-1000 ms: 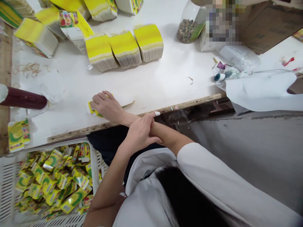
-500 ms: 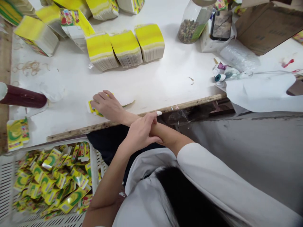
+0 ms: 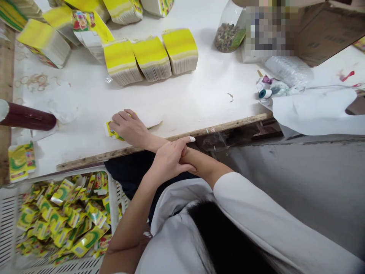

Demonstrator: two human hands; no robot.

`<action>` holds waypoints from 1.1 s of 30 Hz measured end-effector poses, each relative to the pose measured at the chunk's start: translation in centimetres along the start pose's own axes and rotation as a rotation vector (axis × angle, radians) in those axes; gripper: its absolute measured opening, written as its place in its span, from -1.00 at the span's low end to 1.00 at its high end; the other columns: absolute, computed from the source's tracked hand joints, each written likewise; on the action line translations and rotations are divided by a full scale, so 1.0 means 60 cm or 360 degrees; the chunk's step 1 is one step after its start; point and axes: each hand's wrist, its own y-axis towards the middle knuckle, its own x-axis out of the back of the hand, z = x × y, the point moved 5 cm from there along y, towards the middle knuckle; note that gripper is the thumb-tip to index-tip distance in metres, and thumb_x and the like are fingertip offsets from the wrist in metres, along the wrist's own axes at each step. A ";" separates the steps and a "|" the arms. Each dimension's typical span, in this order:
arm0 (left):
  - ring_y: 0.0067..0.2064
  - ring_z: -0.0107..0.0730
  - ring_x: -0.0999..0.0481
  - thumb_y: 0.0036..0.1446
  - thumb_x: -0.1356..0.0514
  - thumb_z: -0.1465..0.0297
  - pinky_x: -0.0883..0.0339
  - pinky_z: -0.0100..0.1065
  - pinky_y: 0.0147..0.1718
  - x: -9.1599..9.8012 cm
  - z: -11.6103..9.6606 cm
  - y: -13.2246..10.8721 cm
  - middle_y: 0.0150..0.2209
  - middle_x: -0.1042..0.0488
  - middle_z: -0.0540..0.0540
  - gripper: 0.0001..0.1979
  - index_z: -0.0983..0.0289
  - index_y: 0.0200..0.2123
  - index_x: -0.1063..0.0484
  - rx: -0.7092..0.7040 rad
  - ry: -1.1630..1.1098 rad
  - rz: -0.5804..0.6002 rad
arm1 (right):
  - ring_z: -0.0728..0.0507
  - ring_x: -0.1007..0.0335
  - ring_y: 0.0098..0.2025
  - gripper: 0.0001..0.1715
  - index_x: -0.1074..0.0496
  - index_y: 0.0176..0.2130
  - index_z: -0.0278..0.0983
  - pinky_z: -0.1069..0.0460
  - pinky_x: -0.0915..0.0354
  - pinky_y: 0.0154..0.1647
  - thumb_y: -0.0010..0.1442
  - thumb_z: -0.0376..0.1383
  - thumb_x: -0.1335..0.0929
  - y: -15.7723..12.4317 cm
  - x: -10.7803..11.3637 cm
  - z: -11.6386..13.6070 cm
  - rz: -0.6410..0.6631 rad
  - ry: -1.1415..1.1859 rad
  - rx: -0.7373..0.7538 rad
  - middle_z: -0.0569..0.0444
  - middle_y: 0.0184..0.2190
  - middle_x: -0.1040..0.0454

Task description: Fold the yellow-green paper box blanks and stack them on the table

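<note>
My right hand (image 3: 128,127) lies palm down on a flat yellow and green printed carton (image 3: 110,131) near the table's front edge. Its fingers are stretched out and slightly bent, and they cover most of the carton. A thin pale flap (image 3: 154,124) sticks out beside the wrist. Across my right forearm (image 3: 203,161) rests my left hand (image 3: 169,158), its thumb on the near side and its fingers over the far side, clasping the arm. One left fingertip wears a white cover (image 3: 191,139).
Three yellow-topped stacks of cartons (image 3: 151,57) stand behind my hands, with more at the back left. At left are a dark red cylinder (image 3: 31,116) and rubber bands (image 3: 38,82). A white crate (image 3: 111,198) holds many folded cartons. A jar (image 3: 228,36) and cardboard box (image 3: 327,34) stand at right.
</note>
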 end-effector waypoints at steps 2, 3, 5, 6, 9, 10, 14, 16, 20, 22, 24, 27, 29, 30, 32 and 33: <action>-0.28 -0.25 -0.48 -0.07 -0.51 0.27 -0.29 -0.30 -0.30 0.001 0.001 -0.001 -0.31 -0.40 -0.05 -0.21 0.21 0.13 -0.17 0.0018 -0.0013 -0.0046 | -0.21 -0.30 0.18 -0.50 -0.38 -0.04 -0.32 -0.30 -0.10 0.35 0.39 -0.49 0.01 -0.001 0.003 0.000 -0.0130 0.0042 -0.0006 -0.09 0.02 -0.42; -0.27 -0.25 -0.48 -0.08 -0.51 0.27 -0.29 -0.30 -0.29 0.002 0.001 -0.002 -0.27 -0.42 -0.03 -0.21 0.20 0.13 -0.16 0.0019 -0.0014 -0.0077 | -0.20 -0.33 0.14 -0.50 -0.40 -0.08 -0.32 -0.29 -0.13 0.33 0.39 -0.49 0.02 -0.001 0.006 -0.001 -0.0249 0.0091 -0.0013 -0.06 -0.03 -0.44; -0.23 -0.24 -0.49 -0.07 -0.51 0.28 -0.30 -0.28 -0.27 0.003 0.000 -0.004 -0.16 -0.45 0.02 -0.22 0.18 0.12 -0.15 -0.0008 -0.0012 -0.0114 | -0.19 -0.37 0.08 -0.49 -0.41 -0.15 -0.32 -0.28 -0.17 0.30 0.39 -0.50 0.02 -0.003 0.007 -0.001 -0.0412 0.0163 -0.0025 -0.03 -0.10 -0.46; -0.21 -0.23 -0.50 -0.07 -0.51 0.28 -0.31 -0.27 -0.25 0.002 -0.001 -0.004 -0.13 -0.45 0.04 -0.22 0.17 0.12 -0.15 -0.0031 -0.0009 -0.0111 | -0.18 -0.38 0.08 -0.49 -0.41 -0.15 -0.33 -0.27 -0.17 0.30 0.39 -0.50 0.02 -0.003 0.007 -0.001 -0.0418 0.0167 -0.0030 -0.03 -0.11 -0.46; -0.21 -0.21 -0.51 -0.06 -0.51 0.29 -0.31 -0.27 -0.24 -0.001 0.000 -0.004 -0.20 -0.47 0.01 -0.21 0.18 0.14 -0.16 -0.0054 0.0001 -0.0055 | -0.20 -0.33 0.16 -0.50 -0.39 -0.07 -0.34 -0.26 -0.11 0.35 0.40 -0.49 0.02 0.000 0.004 0.000 -0.0192 0.0080 -0.0032 -0.07 -0.02 -0.44; -0.24 -0.22 -0.51 -0.07 -0.51 0.28 -0.31 -0.28 -0.25 -0.002 0.001 -0.004 -0.26 -0.45 -0.02 -0.20 0.19 0.15 -0.16 -0.0039 0.0006 -0.0047 | -0.20 -0.30 0.20 -0.51 -0.37 -0.02 -0.34 -0.26 -0.08 0.37 0.41 -0.48 0.01 0.000 0.004 0.000 -0.0092 0.0034 -0.0022 -0.08 0.02 -0.42; -0.27 -0.24 -0.50 -0.05 -0.50 0.27 -0.30 -0.28 -0.27 -0.001 0.002 -0.005 -0.24 -0.46 -0.01 -0.25 0.19 0.11 -0.17 -0.0001 0.0001 -0.0101 | -0.19 -0.23 0.27 -0.58 -0.32 0.06 -0.31 -0.26 -0.03 0.41 0.41 -0.44 -0.04 0.000 0.006 0.001 0.0106 -0.0098 0.0020 -0.09 0.12 -0.35; -0.21 -0.22 -0.51 -0.03 -0.49 0.29 -0.32 -0.26 -0.23 0.000 -0.001 -0.006 -0.13 -0.48 0.05 -0.28 0.18 0.09 -0.17 -0.0038 -0.0015 -0.0111 | -0.21 -0.27 0.24 -0.57 -0.35 0.02 -0.32 -0.29 -0.06 0.38 0.40 -0.45 -0.03 0.000 0.008 0.001 0.0005 -0.0046 0.0011 -0.09 0.07 -0.38; -0.22 -0.23 -0.52 -0.04 -0.50 0.30 -0.30 -0.28 -0.25 -0.003 -0.001 -0.004 -0.22 -0.47 -0.02 -0.25 0.17 0.14 -0.17 -0.0048 -0.0013 -0.0035 | -0.22 -0.31 0.19 -0.53 -0.39 -0.02 -0.34 -0.29 -0.10 0.34 0.39 -0.48 -0.01 0.000 0.004 0.000 -0.0104 0.0032 -0.0005 -0.10 0.02 -0.42; -0.28 -0.25 -0.50 -0.05 -0.50 0.29 -0.28 -0.31 -0.29 -0.004 0.002 -0.004 -0.32 -0.43 -0.07 -0.22 0.18 0.15 -0.17 -0.0011 0.0000 -0.0028 | -0.20 -0.32 0.19 -0.50 -0.39 -0.03 -0.34 -0.25 -0.11 0.35 0.40 -0.49 0.01 0.000 0.002 0.000 -0.0097 0.0035 -0.0007 -0.08 0.01 -0.43; -0.29 -0.26 -0.49 -0.07 -0.51 0.28 -0.27 -0.31 -0.30 -0.003 0.004 -0.005 -0.31 -0.44 -0.06 -0.23 0.18 0.12 -0.18 0.0011 0.0000 -0.0057 | -0.20 -0.33 0.18 -0.47 -0.40 -0.04 -0.34 -0.23 -0.12 0.35 0.41 -0.49 0.03 -0.001 0.006 0.000 -0.0126 0.0046 -0.0010 -0.06 -0.01 -0.43; -0.22 -0.25 -0.50 -0.07 -0.51 0.30 -0.29 -0.28 -0.24 -0.001 0.001 -0.005 -0.13 -0.49 0.03 -0.26 0.18 0.09 -0.17 -0.0031 -0.0024 -0.0073 | -0.21 -0.30 0.22 -0.52 -0.38 0.00 -0.34 -0.26 -0.09 0.37 0.41 -0.48 0.01 0.000 0.009 0.001 -0.0047 -0.0020 0.0003 -0.07 0.04 -0.41; -0.21 -0.25 -0.51 -0.05 -0.50 0.31 -0.29 -0.29 -0.23 -0.001 -0.002 -0.003 -0.13 -0.49 0.02 -0.26 0.18 0.10 -0.16 -0.0056 -0.0026 -0.0026 | -0.21 -0.26 0.26 -0.56 -0.34 0.06 -0.33 -0.28 -0.06 0.39 0.40 -0.46 -0.03 0.000 0.008 0.001 0.0079 -0.0092 0.0021 -0.10 0.10 -0.37; -0.23 -0.26 -0.51 -0.04 -0.50 0.31 -0.27 -0.30 -0.26 -0.001 -0.002 -0.002 -0.19 -0.48 -0.01 -0.25 0.18 0.12 -0.16 -0.0051 -0.0015 0.0004 | -0.21 -0.24 0.27 -0.56 -0.33 0.08 -0.32 -0.27 -0.05 0.39 0.40 -0.46 -0.03 0.000 0.008 0.001 0.0115 -0.0106 0.0026 -0.10 0.12 -0.36; -0.30 -0.28 -0.49 -0.04 -0.49 0.28 -0.24 -0.32 -0.33 -0.002 -0.001 0.000 -0.33 -0.41 -0.09 -0.26 0.18 0.12 -0.17 -0.0012 0.0020 0.0049 | -0.19 -0.24 0.27 -0.54 -0.34 0.07 -0.32 -0.25 -0.06 0.40 0.41 -0.46 -0.01 0.000 0.009 0.001 0.0105 -0.0090 0.0023 -0.10 0.12 -0.37; -0.32 -0.28 -0.48 -0.04 -0.50 0.27 -0.22 -0.33 -0.35 -0.002 0.000 0.000 -0.37 -0.38 -0.10 -0.26 0.18 0.11 -0.18 0.0010 0.0034 0.0049 | -0.18 -0.25 0.26 -0.52 -0.35 0.06 -0.32 -0.24 -0.06 0.40 0.41 -0.46 0.00 0.000 0.009 0.001 0.0076 -0.0075 0.0018 -0.09 0.11 -0.38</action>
